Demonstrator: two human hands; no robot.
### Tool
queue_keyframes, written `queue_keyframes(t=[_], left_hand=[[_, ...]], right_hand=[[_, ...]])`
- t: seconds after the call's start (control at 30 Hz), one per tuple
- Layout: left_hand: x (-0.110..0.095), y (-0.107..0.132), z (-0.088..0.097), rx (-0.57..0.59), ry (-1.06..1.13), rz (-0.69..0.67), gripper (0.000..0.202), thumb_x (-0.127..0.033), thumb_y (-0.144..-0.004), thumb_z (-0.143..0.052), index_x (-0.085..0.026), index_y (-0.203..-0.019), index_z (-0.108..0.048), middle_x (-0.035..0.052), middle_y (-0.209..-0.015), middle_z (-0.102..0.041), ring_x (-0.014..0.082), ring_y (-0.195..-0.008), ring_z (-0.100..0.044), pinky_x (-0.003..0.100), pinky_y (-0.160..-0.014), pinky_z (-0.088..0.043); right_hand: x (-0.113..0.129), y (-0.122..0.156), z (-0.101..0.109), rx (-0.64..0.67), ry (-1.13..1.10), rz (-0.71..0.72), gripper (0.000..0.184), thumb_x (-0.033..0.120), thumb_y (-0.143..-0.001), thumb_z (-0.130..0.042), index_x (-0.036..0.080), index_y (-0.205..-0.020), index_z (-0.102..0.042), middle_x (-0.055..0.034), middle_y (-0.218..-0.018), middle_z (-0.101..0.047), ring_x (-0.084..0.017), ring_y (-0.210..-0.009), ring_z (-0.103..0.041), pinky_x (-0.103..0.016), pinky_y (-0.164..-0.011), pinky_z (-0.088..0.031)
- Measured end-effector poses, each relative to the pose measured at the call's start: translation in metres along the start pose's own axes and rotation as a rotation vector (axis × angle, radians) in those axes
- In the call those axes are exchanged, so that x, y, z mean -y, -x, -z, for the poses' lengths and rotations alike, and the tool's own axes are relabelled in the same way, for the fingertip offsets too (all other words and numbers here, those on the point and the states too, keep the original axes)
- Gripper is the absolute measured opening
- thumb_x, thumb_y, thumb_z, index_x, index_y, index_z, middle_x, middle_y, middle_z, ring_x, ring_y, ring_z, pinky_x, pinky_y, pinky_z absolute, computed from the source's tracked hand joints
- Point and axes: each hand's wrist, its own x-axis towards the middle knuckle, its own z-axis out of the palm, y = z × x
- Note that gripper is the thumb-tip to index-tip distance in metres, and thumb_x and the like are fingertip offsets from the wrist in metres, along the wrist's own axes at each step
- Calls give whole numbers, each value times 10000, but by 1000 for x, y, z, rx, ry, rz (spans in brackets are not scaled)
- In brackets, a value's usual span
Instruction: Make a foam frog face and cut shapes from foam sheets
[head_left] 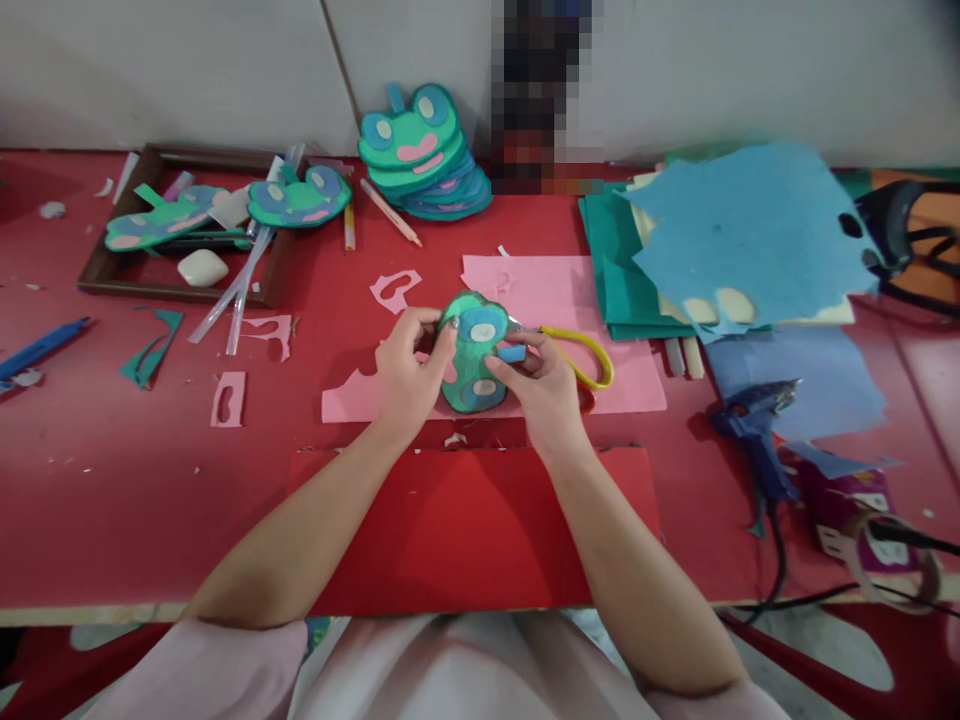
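Between both hands is a green felt frog face [471, 370], turned sideways, with blue and white eyes and pink patches. My left hand [411, 370] grips its left edge, thumb on the front. The fingers of my right hand [547, 385] are closed on the opposite side, at a small blue tab [511, 353] that sticks out to the right. Just behind the right hand lie scissors [592, 355] with yellow and red handles, partly hidden. Pink felt sheets [630, 385] lie beneath the hands.
Similar frog faces [416, 150] are stacked at the back; others lie on a brown tray [172, 290]. Blue felt [742, 235] tops a pile at right. A glue gun [757, 430], its cord and a tape roll [855, 560] are nearer. Scraps and a blue pen [45, 350] are left.
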Motion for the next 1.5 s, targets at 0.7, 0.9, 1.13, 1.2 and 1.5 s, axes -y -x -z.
queue_keyframes(t=[0.7, 0.9, 1.13, 1.2, 1.5], left_hand=[[-3, -2, 0, 282, 109, 125, 261, -385, -788, -600, -202, -668, -458, -55, -563, -428, 77, -481, -479, 206, -431, -338], [-4, -1, 0, 291, 86, 129, 256, -401, -784, -595, -200, -673, -481, -54, -568, -440, 75, -470, -482, 206, -438, -346], [-5, -2, 1, 248, 14, 71, 252, -364, -788, -594, -197, -645, -471, -52, -549, -441, 78, -493, -454, 209, -455, -338], [-6, -3, 1, 238, -2, 67, 256, -362, -789, -592, -196, -639, -469, -51, -548, -444, 81, -497, -459, 210, -456, -338], [-8, -2, 1, 261, 54, 131, 262, -360, -789, -597, -199, -642, -452, -61, -531, -456, 77, -448, -516, 205, -420, -341]], right_hand=[[9, 1, 5, -14, 86, 171, 272, 229, -673, -708, 245, -870, -521, 39, -771, -623, -122, -667, -611, -254, -562, -551], [9, 1, 4, -29, 89, 151, 284, 234, -653, -721, 239, -844, -510, 35, -756, -624, -125, -686, -615, -251, -573, -554], [7, 0, 2, -37, 72, 134, 259, 248, -665, -710, 240, -845, -524, 29, -795, -625, -127, -733, -622, -247, -598, -550], [6, -1, 2, -21, 63, 129, 269, 257, -669, -710, 237, -868, -531, 21, -836, -633, -130, -771, -625, -253, -634, -549], [5, -3, 4, -36, 111, 144, 313, 277, -664, -720, 234, -920, -545, 14, -858, -641, -129, -805, -624, -262, -720, -524]])
